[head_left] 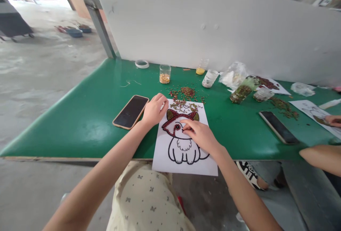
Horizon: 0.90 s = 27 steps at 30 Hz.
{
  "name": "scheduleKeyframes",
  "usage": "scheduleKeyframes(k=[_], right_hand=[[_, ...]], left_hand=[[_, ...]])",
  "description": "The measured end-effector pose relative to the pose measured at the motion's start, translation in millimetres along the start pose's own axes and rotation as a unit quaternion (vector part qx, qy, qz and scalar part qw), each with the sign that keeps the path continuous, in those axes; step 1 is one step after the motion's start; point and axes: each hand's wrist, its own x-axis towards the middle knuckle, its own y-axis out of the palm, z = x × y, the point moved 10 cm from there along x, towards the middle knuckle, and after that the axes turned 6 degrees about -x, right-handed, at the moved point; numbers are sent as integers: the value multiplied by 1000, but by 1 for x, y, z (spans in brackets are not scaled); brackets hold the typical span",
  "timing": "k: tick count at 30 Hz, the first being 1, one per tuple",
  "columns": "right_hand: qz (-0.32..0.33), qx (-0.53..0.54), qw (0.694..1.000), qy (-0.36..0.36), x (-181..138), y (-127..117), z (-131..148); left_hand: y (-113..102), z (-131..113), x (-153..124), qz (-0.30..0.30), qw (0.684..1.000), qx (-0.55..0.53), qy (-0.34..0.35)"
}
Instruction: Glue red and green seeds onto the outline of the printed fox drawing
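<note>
A white sheet with a cartoon animal drawing [184, 145] lies on the green table, its lower edge jutting past the front. Dark red pieces fill part of the head and green ones fill the ears. My right hand [200, 134] is over the animal's face, thumb and forefinger pinched together; whatever is between them is too small to make out. My left hand [156, 110] rests at the sheet's upper left edge, fingers loosely bent, thumb apart, nothing visible in it. Loose seeds [188, 91] are heaped beyond the sheet and scattered over its top.
A phone [131, 112] lies beside my left hand, another phone [278, 127] farther right. A cup of corn kernels [164, 74], a tape roll [142, 64], a tilted white container [210, 78] and a jar of green seeds [243, 90] stand behind. A co-worker's hand [334, 120] is at right.
</note>
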Motion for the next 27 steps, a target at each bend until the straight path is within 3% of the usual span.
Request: scheduleKeyframes(k=[6,27], right_hand=[[4,53,999,11,-4,0,-10],[20,-12,999,-37,6,10,10]], left_hand=[[-11,7,2,-30,999,-12,-25],[-5,7,2,-15,999,-6,-31]])
